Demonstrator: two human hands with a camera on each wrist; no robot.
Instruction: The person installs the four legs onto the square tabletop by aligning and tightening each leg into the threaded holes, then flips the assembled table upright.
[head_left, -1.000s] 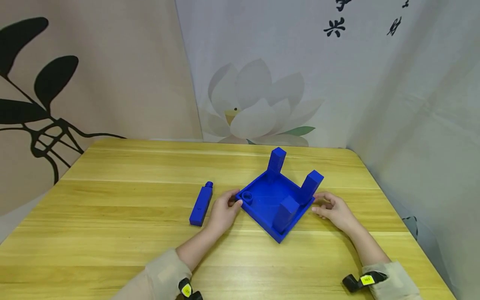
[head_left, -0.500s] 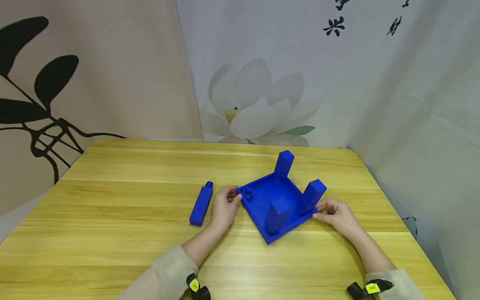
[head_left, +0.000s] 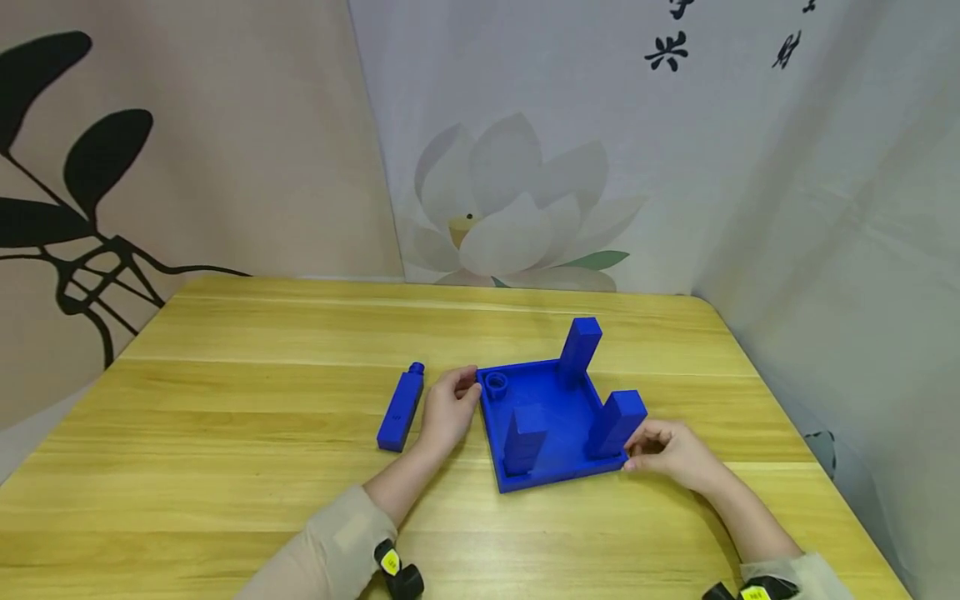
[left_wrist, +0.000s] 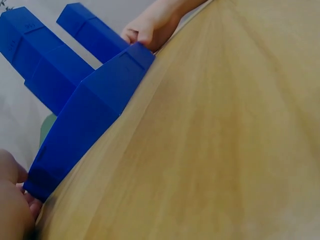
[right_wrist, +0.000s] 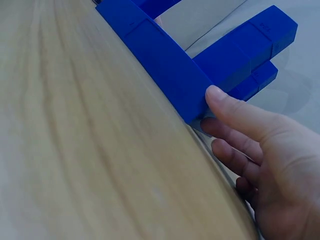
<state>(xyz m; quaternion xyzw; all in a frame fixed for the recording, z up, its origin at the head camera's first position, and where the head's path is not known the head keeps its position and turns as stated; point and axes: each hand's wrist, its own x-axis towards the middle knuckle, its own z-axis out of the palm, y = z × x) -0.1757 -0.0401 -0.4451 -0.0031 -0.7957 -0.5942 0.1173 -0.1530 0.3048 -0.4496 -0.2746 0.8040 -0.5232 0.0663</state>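
Note:
A blue toy table lies upside down, its square top [head_left: 555, 408] flat on the wooden table with the rim upward. Three square legs stand up from its corners: a back leg [head_left: 581, 350], a right leg [head_left: 617, 423] and a front leg [head_left: 523, 442]. At the far left corner sits a bare round socket [head_left: 496, 385]. My left hand [head_left: 447, 414] pinches that corner between thumb and fingers. My right hand [head_left: 671, 457] holds the near right corner, its thumb [right_wrist: 220, 100] against the outer wall and the fingers behind. A loose blue leg [head_left: 401, 410] with a threaded end lies left of my left hand.
The wooden table [head_left: 225, 467] reaches back to a cloth backdrop [head_left: 525, 208] with a printed lotus. Another pale cloth [head_left: 840, 250] hangs along the right edge. Each sleeve carries a black strapped wrist camera, such as the left one [head_left: 401, 575].
The toy table has turned clockwise: its right corner, with my right hand, came nearer, and its front corner swung left. My left hand stayed about the far left corner. The loose leg lies still.

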